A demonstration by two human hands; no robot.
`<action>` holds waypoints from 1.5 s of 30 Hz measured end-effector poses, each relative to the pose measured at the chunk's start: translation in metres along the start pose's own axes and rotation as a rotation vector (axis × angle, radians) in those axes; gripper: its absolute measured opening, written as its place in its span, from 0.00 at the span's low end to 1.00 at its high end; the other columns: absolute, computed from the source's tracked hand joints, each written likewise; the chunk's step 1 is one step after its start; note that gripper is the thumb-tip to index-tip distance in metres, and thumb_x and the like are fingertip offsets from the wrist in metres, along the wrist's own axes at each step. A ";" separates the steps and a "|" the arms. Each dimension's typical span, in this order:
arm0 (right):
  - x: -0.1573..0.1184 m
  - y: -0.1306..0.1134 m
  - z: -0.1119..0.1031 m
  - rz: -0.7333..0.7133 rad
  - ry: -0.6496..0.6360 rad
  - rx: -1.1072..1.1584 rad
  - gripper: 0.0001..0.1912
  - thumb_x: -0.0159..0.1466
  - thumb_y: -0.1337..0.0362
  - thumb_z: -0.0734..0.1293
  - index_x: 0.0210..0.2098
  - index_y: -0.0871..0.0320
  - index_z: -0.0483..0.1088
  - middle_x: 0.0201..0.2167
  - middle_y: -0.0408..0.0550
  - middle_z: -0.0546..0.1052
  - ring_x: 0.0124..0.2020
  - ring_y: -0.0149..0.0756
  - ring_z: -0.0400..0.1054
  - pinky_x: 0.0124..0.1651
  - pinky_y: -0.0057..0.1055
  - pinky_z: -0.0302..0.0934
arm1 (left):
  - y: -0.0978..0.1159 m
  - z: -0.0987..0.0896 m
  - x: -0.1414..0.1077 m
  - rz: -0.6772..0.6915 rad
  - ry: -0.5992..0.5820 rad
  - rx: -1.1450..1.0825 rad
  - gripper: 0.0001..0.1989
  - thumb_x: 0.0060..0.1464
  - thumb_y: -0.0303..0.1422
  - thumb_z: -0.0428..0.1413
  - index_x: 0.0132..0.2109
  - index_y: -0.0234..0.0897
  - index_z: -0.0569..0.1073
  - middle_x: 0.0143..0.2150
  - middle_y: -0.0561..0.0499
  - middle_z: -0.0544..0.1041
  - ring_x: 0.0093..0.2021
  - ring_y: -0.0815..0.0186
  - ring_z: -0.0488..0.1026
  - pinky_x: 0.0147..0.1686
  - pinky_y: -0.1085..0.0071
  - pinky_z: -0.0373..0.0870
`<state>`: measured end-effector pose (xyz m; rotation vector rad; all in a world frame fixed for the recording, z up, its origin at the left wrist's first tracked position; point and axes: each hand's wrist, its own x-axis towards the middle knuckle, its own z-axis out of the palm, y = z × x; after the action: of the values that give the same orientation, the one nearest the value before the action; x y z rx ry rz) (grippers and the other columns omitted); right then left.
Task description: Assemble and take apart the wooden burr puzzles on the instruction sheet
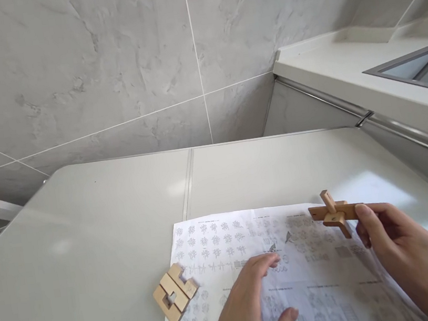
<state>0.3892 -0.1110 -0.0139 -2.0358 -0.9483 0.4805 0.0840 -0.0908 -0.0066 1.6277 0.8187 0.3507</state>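
Note:
My right hand [399, 246] pinches one end of a wooden burr puzzle [336, 215], made of crossed notched sticks, and holds it above the right part of a printed sheet [211, 283]. One of its pieces bears a dark mark like a "2". My left hand [254, 303] hovers over or rests on the middle of the sheet, thumb and fingers apart, holding nothing. To its left, several notched wooden puzzle pieces [176, 293] lie side by side, partly on the sheet's left edge and partly on the table. Small line drawings of puzzle steps cover the sheet.
The pale folding table [101, 240] has a seam [188, 182] running away from me. A grey tiled wall [112, 58] stands behind it. On the right is a white counter [343, 62] with a sink [424, 67] and a cabinet front below.

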 end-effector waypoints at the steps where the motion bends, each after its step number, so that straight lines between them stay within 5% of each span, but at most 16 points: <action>1: 0.003 0.001 0.000 0.010 0.014 -0.005 0.24 0.68 0.38 0.65 0.39 0.53 0.75 0.22 0.42 0.72 0.25 0.40 0.65 0.30 0.34 0.58 | -0.001 0.001 0.000 0.028 0.015 0.005 0.33 0.70 0.41 0.58 0.76 0.50 0.56 0.75 0.39 0.64 0.70 0.43 0.65 0.70 0.41 0.64; 20: 0.020 0.008 -0.003 0.087 0.057 -0.065 0.25 0.67 0.39 0.65 0.40 0.54 0.78 0.27 0.46 0.78 0.30 0.45 0.71 0.34 0.37 0.60 | -0.005 0.008 0.002 0.159 0.089 0.127 0.29 0.68 0.29 0.56 0.69 0.57 0.57 0.65 0.47 0.69 0.62 0.55 0.73 0.64 0.50 0.73; 25: 0.023 0.010 -0.006 0.038 0.177 -0.063 0.21 0.69 0.44 0.66 0.42 0.55 0.76 0.32 0.48 0.78 0.33 0.45 0.71 0.36 0.39 0.61 | 0.000 0.006 0.002 0.163 0.089 0.158 0.29 0.68 0.28 0.56 0.69 0.58 0.57 0.63 0.48 0.71 0.61 0.56 0.74 0.64 0.52 0.74; 29: 0.016 0.012 -0.005 -0.105 0.367 -0.002 0.17 0.70 0.48 0.68 0.43 0.57 0.72 0.35 0.48 0.75 0.34 0.43 0.69 0.38 0.40 0.63 | 0.005 0.004 0.001 0.123 0.071 0.188 0.28 0.68 0.29 0.56 0.68 0.57 0.59 0.64 0.49 0.71 0.62 0.56 0.74 0.63 0.53 0.76; 33: -0.004 0.008 -0.003 -0.494 0.451 -0.005 0.10 0.72 0.56 0.68 0.37 0.54 0.69 0.30 0.43 0.74 0.27 0.36 0.67 0.34 0.34 0.62 | 0.006 0.003 0.000 0.104 0.065 0.205 0.27 0.68 0.30 0.57 0.68 0.55 0.61 0.66 0.47 0.71 0.63 0.54 0.74 0.63 0.51 0.77; 38: -0.033 -0.006 0.004 -0.985 -0.097 -0.063 0.13 0.73 0.73 0.65 0.33 0.52 0.63 0.22 0.35 0.65 0.19 0.28 0.60 0.27 0.28 0.57 | 0.009 0.005 0.000 0.049 0.059 0.232 0.26 0.68 0.30 0.58 0.68 0.52 0.63 0.67 0.45 0.72 0.65 0.53 0.74 0.63 0.51 0.76; 45: -0.049 -0.009 0.029 -1.064 -0.411 -0.088 0.15 0.76 0.71 0.61 0.32 0.52 0.61 0.20 0.35 0.64 0.18 0.29 0.60 0.24 0.29 0.55 | 0.015 0.001 0.002 0.254 0.126 0.383 0.25 0.66 0.25 0.60 0.65 0.47 0.65 0.60 0.47 0.77 0.58 0.57 0.77 0.58 0.59 0.79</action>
<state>0.3353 -0.1301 -0.0237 -1.2273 -2.1180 0.2490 0.0907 -0.0912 0.0066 2.0937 0.8089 0.5023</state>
